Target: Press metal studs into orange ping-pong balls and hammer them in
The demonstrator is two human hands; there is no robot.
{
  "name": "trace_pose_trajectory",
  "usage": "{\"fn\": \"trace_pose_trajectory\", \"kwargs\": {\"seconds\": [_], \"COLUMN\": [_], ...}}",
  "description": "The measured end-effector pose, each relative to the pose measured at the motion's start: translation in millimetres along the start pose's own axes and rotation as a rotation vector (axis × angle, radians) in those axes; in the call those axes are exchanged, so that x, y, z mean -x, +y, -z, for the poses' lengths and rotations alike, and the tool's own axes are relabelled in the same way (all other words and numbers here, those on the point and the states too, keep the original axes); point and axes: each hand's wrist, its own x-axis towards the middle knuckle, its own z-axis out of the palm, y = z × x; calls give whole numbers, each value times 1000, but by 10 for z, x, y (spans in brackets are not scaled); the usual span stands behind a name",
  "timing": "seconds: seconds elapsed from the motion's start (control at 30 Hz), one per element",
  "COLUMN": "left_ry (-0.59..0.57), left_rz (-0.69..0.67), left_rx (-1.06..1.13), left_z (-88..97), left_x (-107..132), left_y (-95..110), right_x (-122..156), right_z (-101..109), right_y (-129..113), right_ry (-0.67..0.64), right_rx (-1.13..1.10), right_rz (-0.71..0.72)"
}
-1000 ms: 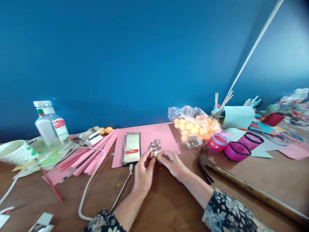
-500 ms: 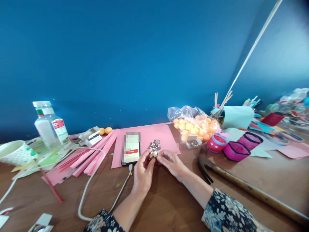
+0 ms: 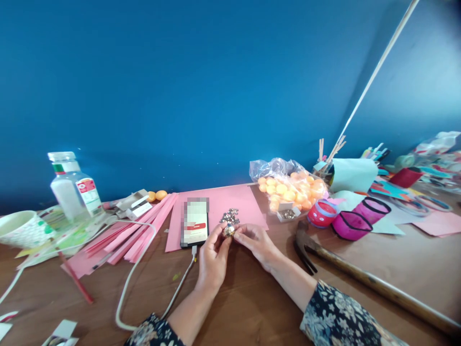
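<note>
A small round ball point(image 3: 228, 231), covered in shiny metal pieces, sits pinched between the thumb and fingers of my left hand point(image 3: 212, 257). From the other side, my right hand point(image 3: 254, 241) brings its closed thumb and forefinger to the ball's right edge. Whatever lies between those right fingertips is too small to make out. Just beyond my fingers, a pile of small shiny metal pieces, which look like thumbtacks point(image 3: 230, 215), rests on a pink sheet point(image 3: 239, 196). A phone point(image 3: 195, 223) lies left of the pile.
A plastic bag of orange balls point(image 3: 284, 190) is at the back right, beside a small box of metal pieces point(image 3: 288, 212). A hammer point(image 3: 342, 263) lies near my right forearm. Pink paper strips point(image 3: 140, 233) and a white cable point(image 3: 124, 293) lie to the left. A bottle point(image 3: 74, 185) stands behind them.
The view has shifted very slightly. Both hands stay at the ball in nearly the same pose, and nothing else has visibly moved.
</note>
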Motion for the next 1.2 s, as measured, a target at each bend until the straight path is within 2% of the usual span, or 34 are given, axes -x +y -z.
{"fn": "trace_pose_trajectory", "kwargs": {"seconds": [1.0,1.2], "left_ry": [1,5], "left_rz": [2,38], "left_rx": [-31,42], "left_z": [-1,-13], "left_x": [21,16], "left_y": [-7,7], "right_x": [15,-9], "right_z": [-32,-19], "right_y": [4,13], "right_ry": [74,59], "right_rx": [3,-100], "right_rz": [-15,-41]}}
